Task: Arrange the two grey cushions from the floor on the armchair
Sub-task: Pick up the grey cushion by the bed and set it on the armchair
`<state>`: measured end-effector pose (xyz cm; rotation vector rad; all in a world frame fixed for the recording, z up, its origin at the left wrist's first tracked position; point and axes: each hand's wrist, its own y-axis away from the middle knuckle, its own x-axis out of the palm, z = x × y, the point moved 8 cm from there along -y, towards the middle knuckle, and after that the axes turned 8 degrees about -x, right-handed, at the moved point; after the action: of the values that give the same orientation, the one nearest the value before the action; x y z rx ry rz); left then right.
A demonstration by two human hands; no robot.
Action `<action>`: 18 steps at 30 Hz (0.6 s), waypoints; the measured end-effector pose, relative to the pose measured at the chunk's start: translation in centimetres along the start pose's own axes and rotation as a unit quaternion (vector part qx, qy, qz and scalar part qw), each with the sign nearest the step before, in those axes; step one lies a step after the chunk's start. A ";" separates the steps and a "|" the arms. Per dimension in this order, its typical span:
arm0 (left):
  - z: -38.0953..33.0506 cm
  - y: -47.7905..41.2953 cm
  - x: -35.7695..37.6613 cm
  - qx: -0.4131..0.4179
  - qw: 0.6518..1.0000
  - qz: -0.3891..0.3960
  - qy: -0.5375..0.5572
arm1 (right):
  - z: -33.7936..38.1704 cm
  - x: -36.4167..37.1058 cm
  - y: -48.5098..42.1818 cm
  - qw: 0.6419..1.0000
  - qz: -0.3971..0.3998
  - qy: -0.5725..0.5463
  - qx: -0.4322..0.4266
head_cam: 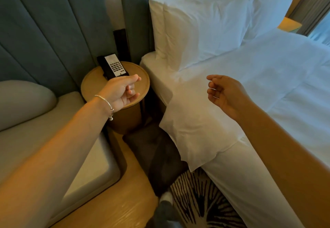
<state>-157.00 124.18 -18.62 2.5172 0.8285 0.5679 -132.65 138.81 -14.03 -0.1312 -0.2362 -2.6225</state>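
Observation:
A dark grey cushion (157, 154) lies on the floor in the gap between the armchair and the bed, partly under the hanging white sheet. Whether a second grey cushion lies there I cannot tell. The beige armchair (30, 138) with its rounded back fills the left side. My left hand (123, 92) hovers over the round side table, fingers loosely curled, holding nothing. My right hand (225, 93) floats above the bed's edge, fingers curled and apart, also empty. Both hands are well above the cushion.
A round wooden side table (142, 83) with a black telephone (114, 67) stands between armchair and bed. The bed (267, 84) with white pillows (196, 27) takes up the right. A black-and-white patterned rug (201, 202) lies below. Blue padded wall panels stand behind.

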 end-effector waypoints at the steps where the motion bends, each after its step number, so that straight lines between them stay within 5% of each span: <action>1: 0.1 -1.3 0.0 -0.005 1.000 -0.010 0.002 | -0.5 -0.3 -1.4 1.000 -0.001 0.001 0.008; 8: 5.8 -9.7 -2.9 -0.082 0.995 -0.050 0.000 | -9.3 -0.9 -8.9 0.994 -0.019 0.014 0.103; 18: 26.5 -24.5 -11.7 -0.206 0.962 -0.147 -0.103 | -40.0 -6.7 -10.0 0.935 -0.131 0.021 0.329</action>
<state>-163.51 127.65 -55.77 1.9898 0.8805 0.3280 -133.69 142.95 -55.56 0.1993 -1.1615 -2.6388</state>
